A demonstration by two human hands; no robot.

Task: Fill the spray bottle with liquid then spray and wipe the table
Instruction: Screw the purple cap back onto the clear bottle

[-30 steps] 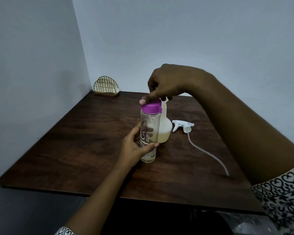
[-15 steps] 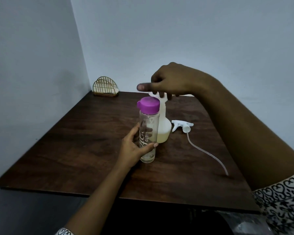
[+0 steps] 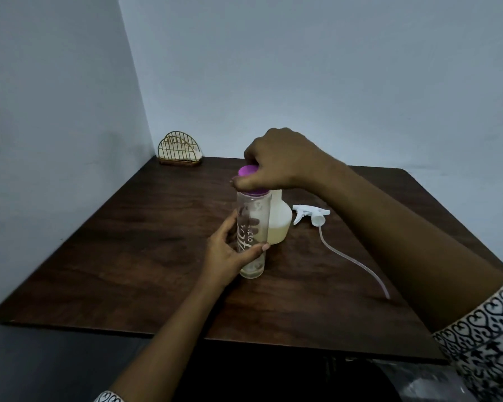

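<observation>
A clear water bottle with white lettering stands upright on the dark wooden table, a little liquid at its bottom. My left hand wraps around its lower body. My right hand grips its purple cap from above. Right behind it stands the white spray bottle without its head, pale liquid in its lower part. The white trigger sprayer head lies on the table to the right, its thin tube trailing toward the front right.
A gold wire napkin holder stands in the far left corner against the walls. Walls close the table's left and far sides. Some clear plastic shows below the table's front right edge.
My right hand, lifted off the cap half a second ago, has come back down and closed on the purple cap. My left hand has kept its hold on the bottle.
</observation>
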